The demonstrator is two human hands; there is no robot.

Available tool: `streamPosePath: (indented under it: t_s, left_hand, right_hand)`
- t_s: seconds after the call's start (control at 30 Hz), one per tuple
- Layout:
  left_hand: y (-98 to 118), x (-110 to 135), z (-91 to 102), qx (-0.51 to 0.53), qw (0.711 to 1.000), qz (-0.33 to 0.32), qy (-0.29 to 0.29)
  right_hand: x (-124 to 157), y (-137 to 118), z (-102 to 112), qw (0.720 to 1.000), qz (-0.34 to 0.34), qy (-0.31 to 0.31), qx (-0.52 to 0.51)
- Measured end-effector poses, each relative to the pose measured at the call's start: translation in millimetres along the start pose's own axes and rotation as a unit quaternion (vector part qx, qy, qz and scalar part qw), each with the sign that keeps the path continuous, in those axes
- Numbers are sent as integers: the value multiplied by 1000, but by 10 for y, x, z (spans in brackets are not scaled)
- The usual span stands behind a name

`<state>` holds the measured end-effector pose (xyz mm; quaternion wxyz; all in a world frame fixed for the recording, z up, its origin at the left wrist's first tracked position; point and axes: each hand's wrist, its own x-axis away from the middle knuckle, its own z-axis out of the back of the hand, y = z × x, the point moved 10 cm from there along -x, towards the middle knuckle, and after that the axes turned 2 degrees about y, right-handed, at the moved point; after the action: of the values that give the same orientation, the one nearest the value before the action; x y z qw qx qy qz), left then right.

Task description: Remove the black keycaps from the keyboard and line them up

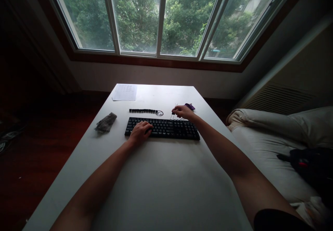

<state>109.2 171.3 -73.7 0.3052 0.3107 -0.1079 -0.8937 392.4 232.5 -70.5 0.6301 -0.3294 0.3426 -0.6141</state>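
A black keyboard (166, 131) lies on the white table, its long side facing me. My left hand (141, 131) rests over its left part, fingers spread on the keys and holding nothing. Above the keyboard's far edge, my right hand (183, 112) pinches a thin wire keycap puller (172, 115). A small dark piece shows at the fingertips; whether it is a keycap or part of the puller, I cannot tell. Behind the keyboard is a row of black keycaps (142, 110), with a round, clear-looking item (159, 113) at its right end.
A crumpled grey cloth (106, 122) lies left of the keyboard. Printed paper (125, 92) sits at the table's far left corner. A small purple item (190, 106) is just beyond my right hand. To the right stands a pale sofa (262, 140) with a dark bag (309, 165).
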Motion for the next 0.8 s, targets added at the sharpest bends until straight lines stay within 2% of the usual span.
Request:
streamPosePath:
  t_s: [0.23, 0.4, 0.5, 0.63, 0.8]
  left_hand:
    - [-2, 5, -12, -2, 1000, -2, -3]
    - [-12, -1, -13, -2, 1000, -3, -3]
    - [-24, -7, -10, -1, 1000, 0, -2]
    - [-18, -10, -9, -1, 1000, -1, -3]
    - [-14, -7, -13, -3, 1000, 0, -3]
  right_hand:
    - [-51, 0, -100, 999, -7, -33, 8]
    - [44, -213, -224, 992, 76, -35, 99]
    - [146, -249, -207, 988, 102, -13, 115]
    - [263, -121, -61, 990, 100, 35, 98]
    - [347, 182, 59, 996, 57, 62, 31]
